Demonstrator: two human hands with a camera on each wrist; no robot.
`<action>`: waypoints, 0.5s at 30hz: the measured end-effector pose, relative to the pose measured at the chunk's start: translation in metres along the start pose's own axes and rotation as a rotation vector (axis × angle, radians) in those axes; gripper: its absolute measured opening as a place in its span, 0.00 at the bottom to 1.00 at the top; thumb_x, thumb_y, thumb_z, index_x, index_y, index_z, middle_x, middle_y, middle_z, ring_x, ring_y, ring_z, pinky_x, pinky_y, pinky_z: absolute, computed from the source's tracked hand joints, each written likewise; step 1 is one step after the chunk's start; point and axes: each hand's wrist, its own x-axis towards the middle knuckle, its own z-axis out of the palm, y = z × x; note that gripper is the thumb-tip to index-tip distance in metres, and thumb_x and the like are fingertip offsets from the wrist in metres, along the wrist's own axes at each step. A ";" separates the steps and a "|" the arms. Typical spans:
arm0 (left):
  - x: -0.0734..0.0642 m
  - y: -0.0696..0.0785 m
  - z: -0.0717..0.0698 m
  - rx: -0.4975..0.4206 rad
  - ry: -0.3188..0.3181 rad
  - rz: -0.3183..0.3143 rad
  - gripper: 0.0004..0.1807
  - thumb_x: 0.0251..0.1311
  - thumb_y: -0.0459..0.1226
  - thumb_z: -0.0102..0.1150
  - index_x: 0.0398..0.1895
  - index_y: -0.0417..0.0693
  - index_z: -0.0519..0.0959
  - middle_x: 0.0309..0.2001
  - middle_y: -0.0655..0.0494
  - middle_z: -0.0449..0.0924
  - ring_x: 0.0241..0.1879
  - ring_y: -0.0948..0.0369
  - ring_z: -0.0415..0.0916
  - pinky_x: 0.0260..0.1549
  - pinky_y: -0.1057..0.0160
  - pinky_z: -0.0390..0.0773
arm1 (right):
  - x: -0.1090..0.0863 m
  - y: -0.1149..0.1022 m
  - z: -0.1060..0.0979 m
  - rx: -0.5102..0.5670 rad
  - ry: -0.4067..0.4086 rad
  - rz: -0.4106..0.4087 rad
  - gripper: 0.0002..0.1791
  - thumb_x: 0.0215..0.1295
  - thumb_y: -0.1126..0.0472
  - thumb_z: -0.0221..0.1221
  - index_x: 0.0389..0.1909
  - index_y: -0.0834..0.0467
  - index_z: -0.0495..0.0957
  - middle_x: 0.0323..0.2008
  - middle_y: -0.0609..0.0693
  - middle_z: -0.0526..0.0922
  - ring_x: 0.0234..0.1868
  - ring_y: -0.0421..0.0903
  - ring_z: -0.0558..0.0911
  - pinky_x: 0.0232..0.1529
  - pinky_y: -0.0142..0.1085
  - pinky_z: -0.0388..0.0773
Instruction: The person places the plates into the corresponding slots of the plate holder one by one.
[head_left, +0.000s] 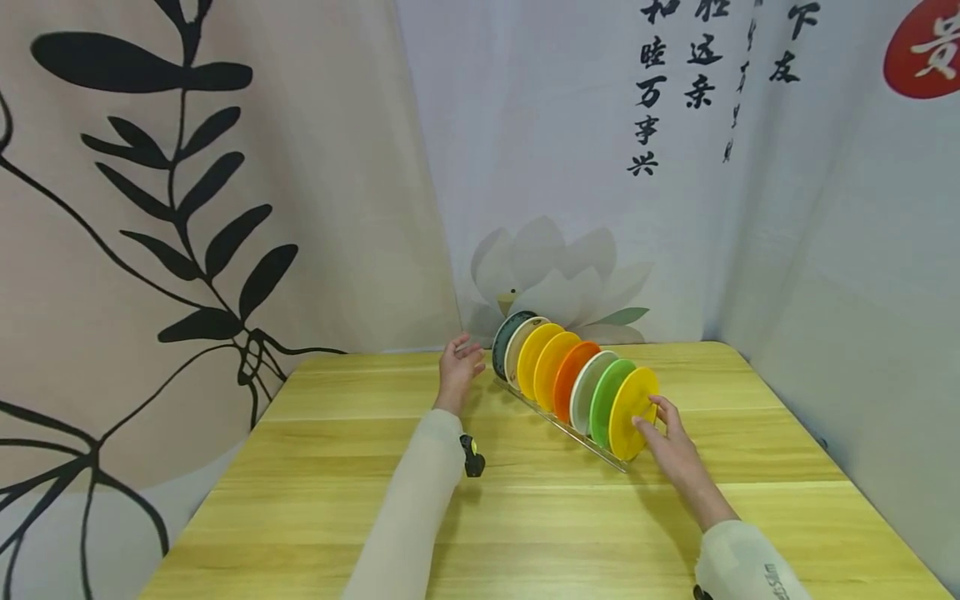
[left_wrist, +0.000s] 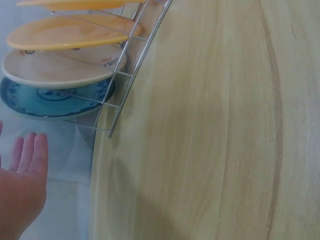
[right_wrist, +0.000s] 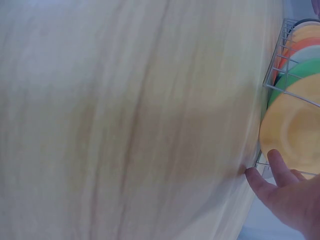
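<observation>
Several plates stand on edge in a row in a metal wire dish rack (left_wrist: 135, 75). At the far end is a blue patterned plate (left_wrist: 47, 102); beside it come a cream plate (left_wrist: 60, 67), yellow ones, an orange plate (head_left: 573, 379), a white plate (head_left: 587, 400) and a green plate (head_left: 607, 408). A yellow plate (head_left: 630, 417) is at the near end. My left hand (head_left: 459, 371) is held just left of the blue plate, its fingers extended, holding nothing. My right hand (head_left: 671, 437) is at the near yellow plate, fingers spread and overlapping its face; contact is hard to tell.
The rack stands diagonally on a wooden table (head_left: 337, 500), near its back edge. Behind hangs a curtain (head_left: 360, 208) printed with leaves, a lotus and writing. A black strap with a device (head_left: 472, 457) sits on the left sleeve.
</observation>
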 end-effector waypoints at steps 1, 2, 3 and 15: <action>-0.001 0.000 0.000 -0.002 -0.001 -0.003 0.25 0.64 0.24 0.57 0.64 0.39 0.68 0.56 0.36 0.75 0.50 0.50 0.76 0.57 0.43 0.74 | 0.000 0.000 0.000 0.003 0.000 -0.001 0.41 0.75 0.39 0.46 0.78 0.49 0.40 0.77 0.66 0.41 0.71 0.73 0.52 0.66 0.70 0.50; -0.001 -0.001 0.000 -0.001 -0.003 -0.005 0.25 0.64 0.24 0.57 0.64 0.39 0.68 0.56 0.36 0.75 0.51 0.49 0.76 0.58 0.43 0.74 | -0.001 -0.001 0.000 0.008 0.001 0.000 0.40 0.75 0.40 0.47 0.78 0.49 0.40 0.77 0.65 0.41 0.72 0.72 0.52 0.66 0.70 0.50; -0.002 -0.001 0.000 -0.001 -0.004 -0.007 0.25 0.64 0.24 0.57 0.64 0.39 0.68 0.57 0.35 0.74 0.51 0.49 0.76 0.58 0.43 0.74 | -0.001 -0.001 0.001 0.013 0.003 0.002 0.40 0.75 0.40 0.47 0.78 0.48 0.40 0.77 0.65 0.41 0.72 0.72 0.53 0.66 0.70 0.50; -0.010 -0.005 0.001 0.052 -0.034 -0.022 0.24 0.64 0.26 0.58 0.63 0.39 0.69 0.54 0.38 0.77 0.49 0.52 0.77 0.55 0.46 0.77 | -0.002 -0.001 0.000 0.018 -0.008 0.021 0.41 0.75 0.39 0.47 0.79 0.47 0.39 0.78 0.62 0.40 0.73 0.72 0.47 0.66 0.70 0.49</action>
